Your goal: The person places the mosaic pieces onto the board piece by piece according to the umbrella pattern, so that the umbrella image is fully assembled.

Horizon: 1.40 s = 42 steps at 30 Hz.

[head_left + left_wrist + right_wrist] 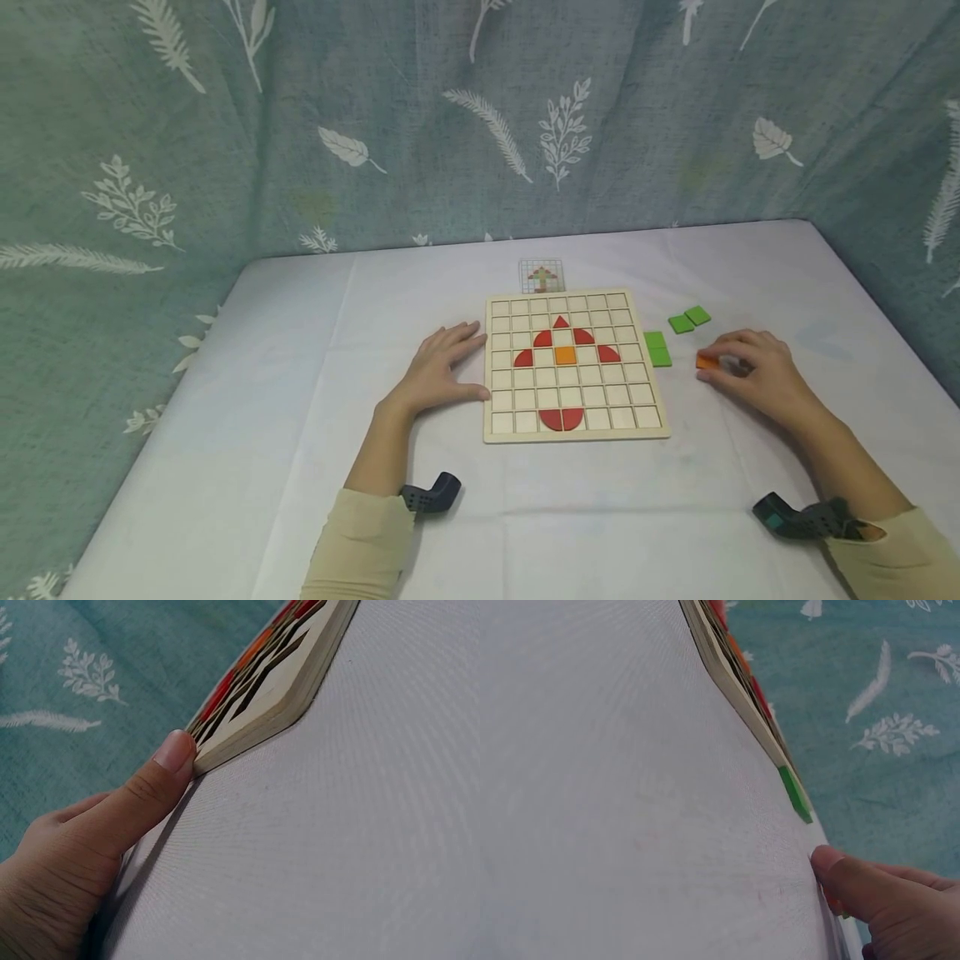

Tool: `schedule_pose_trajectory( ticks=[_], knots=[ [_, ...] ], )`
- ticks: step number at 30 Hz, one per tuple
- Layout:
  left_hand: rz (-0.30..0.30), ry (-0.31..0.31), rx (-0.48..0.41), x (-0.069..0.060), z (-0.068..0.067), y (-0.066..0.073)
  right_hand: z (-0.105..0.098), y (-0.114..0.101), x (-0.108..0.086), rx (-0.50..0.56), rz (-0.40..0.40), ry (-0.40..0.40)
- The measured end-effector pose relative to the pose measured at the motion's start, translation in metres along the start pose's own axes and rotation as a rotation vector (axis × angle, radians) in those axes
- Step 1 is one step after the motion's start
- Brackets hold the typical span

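A square wooden grid board [611,396] lies flat, bearing several red quarter-round pieces [551,418], a red triangle [560,322] and one orange square tile [565,356]. My left hand [442,367] touches the board's left edge with fingers extended; in the left wrist view its thumb [142,791] rests against a corner. Right of the board, my right hand [761,375] pinches an orange tile [705,362] between thumb and fingers, near the cloth. In the right wrist view, the right hand [892,900] mostly hides that orange piece.
Two joined green tiles [657,349] lie by the board's right edge. Farther back are two more green tiles [682,323]. A small gridded pattern card [542,275] lies behind the board. White cloth [300,417] covers the table; a leaf-patterned curtain [420,125] hangs behind.
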<state>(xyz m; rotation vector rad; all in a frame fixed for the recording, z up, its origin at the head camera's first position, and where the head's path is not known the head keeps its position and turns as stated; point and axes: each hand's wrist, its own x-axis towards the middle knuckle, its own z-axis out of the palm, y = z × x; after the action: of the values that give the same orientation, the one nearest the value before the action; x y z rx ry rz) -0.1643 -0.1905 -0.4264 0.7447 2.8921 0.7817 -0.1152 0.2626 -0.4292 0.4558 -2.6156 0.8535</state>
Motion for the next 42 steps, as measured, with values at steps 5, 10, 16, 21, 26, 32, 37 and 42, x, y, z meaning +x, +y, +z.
schedule_pose_trajectory(
  ticks=[5, 10, 16, 21, 26, 32, 37, 42],
  knots=[
    [0.006, 0.007, 0.004, 0.000, 0.001, -0.001, -0.002, 0.001, -0.001, -0.023, -0.002, 0.004],
    [0.004, 0.006, 0.004, 0.000, 0.001, -0.001, -0.003, 0.001, -0.002, -0.024, 0.000, 0.013],
    [-0.003, -0.006, 0.011, 0.001, -0.001, 0.000, -0.001, -0.001, -0.001, -0.026, -0.018, 0.042],
    [-0.015, -0.014, 0.012, 0.001, -0.002, 0.001, 0.001, -0.003, 0.002, -0.016, -0.059, 0.083],
    [-0.021, -0.013, 0.006, 0.001, -0.001, 0.001, 0.004, -0.005, 0.003, 0.021, -0.098, 0.116],
    [-0.018, -0.010, 0.002, 0.000, 0.000, 0.001, 0.008, -0.012, 0.006, 0.057, -0.155, 0.122],
    [-0.028, -0.009, 0.002, 0.001, 0.001, 0.001, 0.012, -0.019, 0.011, 0.092, -0.219, 0.125],
    [-0.031, -0.011, 0.006, 0.001, 0.001, 0.001, 0.018, -0.023, 0.016, 0.115, -0.261, 0.137]
  ],
)
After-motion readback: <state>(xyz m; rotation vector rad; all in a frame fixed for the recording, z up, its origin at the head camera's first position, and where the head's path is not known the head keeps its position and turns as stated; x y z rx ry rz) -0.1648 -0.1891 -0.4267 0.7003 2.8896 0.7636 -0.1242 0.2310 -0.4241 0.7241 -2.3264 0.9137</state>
